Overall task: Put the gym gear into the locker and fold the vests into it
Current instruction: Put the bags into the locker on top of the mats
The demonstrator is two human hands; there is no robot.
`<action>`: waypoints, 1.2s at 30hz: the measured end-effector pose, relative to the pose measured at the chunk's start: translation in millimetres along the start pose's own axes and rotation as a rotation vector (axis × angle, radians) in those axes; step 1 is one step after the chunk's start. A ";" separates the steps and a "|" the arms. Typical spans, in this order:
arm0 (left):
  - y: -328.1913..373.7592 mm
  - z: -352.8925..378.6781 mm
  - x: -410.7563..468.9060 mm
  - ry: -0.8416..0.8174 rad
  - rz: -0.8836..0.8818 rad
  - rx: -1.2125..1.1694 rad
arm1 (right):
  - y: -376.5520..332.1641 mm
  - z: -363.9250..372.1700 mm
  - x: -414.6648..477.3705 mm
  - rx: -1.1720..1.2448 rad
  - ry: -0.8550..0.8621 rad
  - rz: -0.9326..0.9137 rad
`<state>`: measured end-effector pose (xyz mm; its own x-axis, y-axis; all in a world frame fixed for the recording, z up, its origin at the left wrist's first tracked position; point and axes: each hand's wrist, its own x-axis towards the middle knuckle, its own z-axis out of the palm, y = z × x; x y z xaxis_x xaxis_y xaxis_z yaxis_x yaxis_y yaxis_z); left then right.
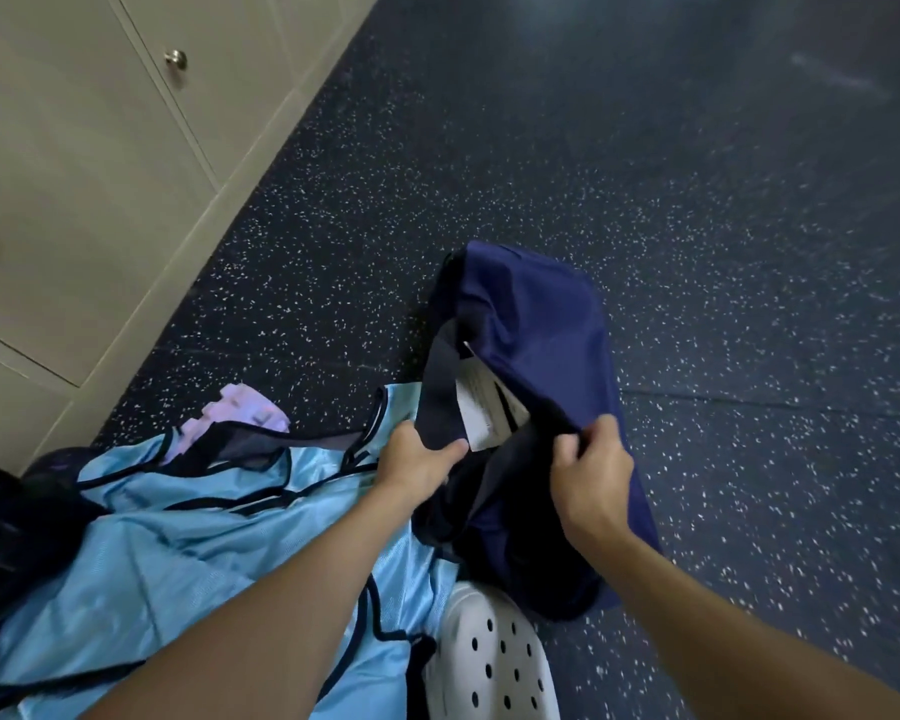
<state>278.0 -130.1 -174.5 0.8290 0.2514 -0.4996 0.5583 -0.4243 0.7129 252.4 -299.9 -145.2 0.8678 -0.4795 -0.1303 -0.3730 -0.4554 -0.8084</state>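
Note:
A navy blue gym bag point(531, 324) lies on the dark speckled floor with a white tag point(481, 402) at its opening. My left hand point(411, 459) grips the bag's dark strap and near rim. My right hand point(591, 475) pinches the opposite rim, holding the mouth apart. Light blue vests point(188, 532) with dark trim lie in a heap on the floor to the left of the bag, under my left forearm. A lilac object point(245, 413) pokes out behind the vests. The bag's inside is dark and I cannot see its contents.
Beige lockers point(74, 174) with shut doors and a metal knob point(176, 58) line the left side. A white perforated clog point(494, 662) is at the bottom, by the bag. A dark item point(1, 517) lies at the far left. Speckled floor point(697, 200) stretches to the right.

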 end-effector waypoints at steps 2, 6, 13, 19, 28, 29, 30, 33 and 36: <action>2.4 4.4 1.2 -0.068 -0.022 -0.052 | 3.5 -10.7 -3.0 0.034 0.038 0.034; 7.8 23.3 6.0 -0.091 -0.057 0.035 | 7.9 -19.9 -7.9 0.066 0.020 0.051; 22.8 38.5 6.8 0.038 -0.110 0.124 | 6.7 -17.3 -0.1 0.084 0.047 0.020; 62.2 4.2 -5.8 0.139 0.134 -0.208 | -27.3 -11.7 -1.9 0.134 0.122 -0.067; 116.9 -139.9 -94.5 0.341 0.327 -0.338 | -159.1 -34.1 -63.6 0.339 -0.008 -0.393; 115.5 -158.4 -110.3 0.367 0.332 -0.363 | -173.8 -39.2 -76.4 0.355 -0.053 -0.431; 112.9 -176.0 -129.7 0.395 0.330 -0.375 | -187.3 -44.8 -91.3 0.367 -0.111 -0.457; 94.5 -218.3 -183.3 0.464 0.326 -0.383 | -216.4 -56.0 -142.2 0.414 -0.304 -0.513; 63.4 -251.5 -235.2 0.521 0.311 -0.372 | -229.8 -55.2 -200.9 0.480 -0.479 -0.543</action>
<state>126.7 2.6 112.0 0.8076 0.5896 -0.0110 0.1900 -0.2424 0.9514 145.6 -140.4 98.4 0.9706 0.1290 0.2032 0.2179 -0.1123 -0.9695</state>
